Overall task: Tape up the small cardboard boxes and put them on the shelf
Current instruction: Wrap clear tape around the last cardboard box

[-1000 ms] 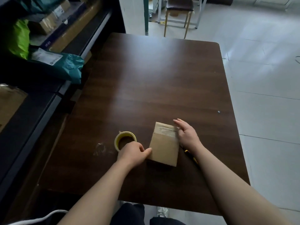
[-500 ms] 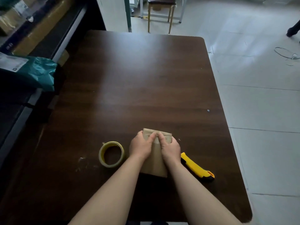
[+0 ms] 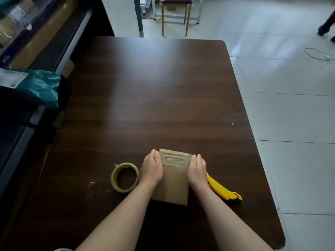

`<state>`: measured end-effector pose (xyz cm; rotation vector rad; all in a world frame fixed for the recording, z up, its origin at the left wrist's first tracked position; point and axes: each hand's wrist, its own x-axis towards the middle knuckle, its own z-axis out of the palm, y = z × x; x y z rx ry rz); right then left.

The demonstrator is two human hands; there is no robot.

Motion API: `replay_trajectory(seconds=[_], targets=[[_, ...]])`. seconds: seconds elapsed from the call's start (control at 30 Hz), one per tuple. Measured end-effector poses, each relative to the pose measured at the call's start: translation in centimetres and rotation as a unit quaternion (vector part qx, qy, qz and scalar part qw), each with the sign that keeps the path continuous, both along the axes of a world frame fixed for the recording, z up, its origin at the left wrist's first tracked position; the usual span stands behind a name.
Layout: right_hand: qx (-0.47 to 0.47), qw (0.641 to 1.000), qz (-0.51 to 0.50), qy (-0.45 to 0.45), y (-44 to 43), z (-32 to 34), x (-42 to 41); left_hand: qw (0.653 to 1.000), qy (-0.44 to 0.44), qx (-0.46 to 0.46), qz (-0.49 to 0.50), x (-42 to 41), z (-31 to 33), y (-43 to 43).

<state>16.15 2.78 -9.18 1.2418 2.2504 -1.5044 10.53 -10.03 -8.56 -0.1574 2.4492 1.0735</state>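
1. The tabletop (image 3: 163,91) is a broad slab of dark wood-grain laminate with rounded corners, smooth and faintly glossy, stretching ahead of both hands.
2. The shelf (image 3: 59,49), dark with a pale metal edge, runs along the far side of the left hand and carries cardboard cartons and a crinkled teal plastic mailer (image 3: 36,86).
3. The small cardboard box (image 3: 173,180), flat, rectangular and matte brown, lies on the tabletop between the two hands; a strip of clear tape wrinkles across its far end.
4. The left hand (image 3: 152,170) is flattened against the box's left edge and the right hand (image 3: 196,170) against its right edge, fingers straight and together, squeezing the box from both sides.
5. The tape roll (image 3: 125,177), a yellowish ring lying flat, sits just outside the left hand.
6. The utility knife (image 3: 223,189), smooth yellow plastic with a black end, lies slanted just outside the right wrist.
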Motion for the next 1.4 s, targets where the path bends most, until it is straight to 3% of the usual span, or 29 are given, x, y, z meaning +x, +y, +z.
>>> replay_trajectory(seconds=[0.1, 0.33, 0.5, 0.6, 0.67, 0.77, 0.87, 1.1, 1.4], targets=[[0.1, 0.989, 0.073, 0.077, -1.9, 0.8, 1.1, 0.998, 0.035, -0.035, -0.029, 1.0, 0.5, 0.6], [-0.015, 0.989, 0.103, 0.101, -1.5, 0.6, 1.4, 1.0, -0.022, 0.005, -0.021, 0.0, 0.5, 0.4], [-0.195, 0.98, -0.032, -0.007, -1.4, 1.3, 1.3, 0.998, -0.065, -0.01, 0.01, 0.2, 1.5, 0.6], [-0.329, 0.927, -0.166, 0.064, -0.8, 1.9, 0.7, 0.991, -0.04, 0.088, 0.088, 0.3, 4.0, 0.6], [-0.35, 0.905, -0.201, 0.138, 0.4, 4.1, -0.3, 0.973, 0.012, 0.176, 0.151, -0.1, 6.0, 0.6], [-0.341, 0.896, -0.168, 0.23, 2.0, 7.2, -1.5, 0.945, 0.052, 0.259, 0.191, -0.2, 8.2, 0.2], [-0.329, 0.898, -0.147, 0.252, 2.2, 8.6, -1.6, 0.938, 0.065, 0.284, 0.189, 0.3, 8.8, -0.2], [-0.202, 0.955, -0.047, 0.212, 1.0, 6.9, 1.7, 0.966, 0.082, 0.216, 0.114, 3.5, 7.2, -1.5], [-0.141, 0.981, -0.017, 0.128, 0.7, 4.2, 6.5, 0.963, 0.022, 0.199, 0.182, 8.9, 3.4, -2.6]])
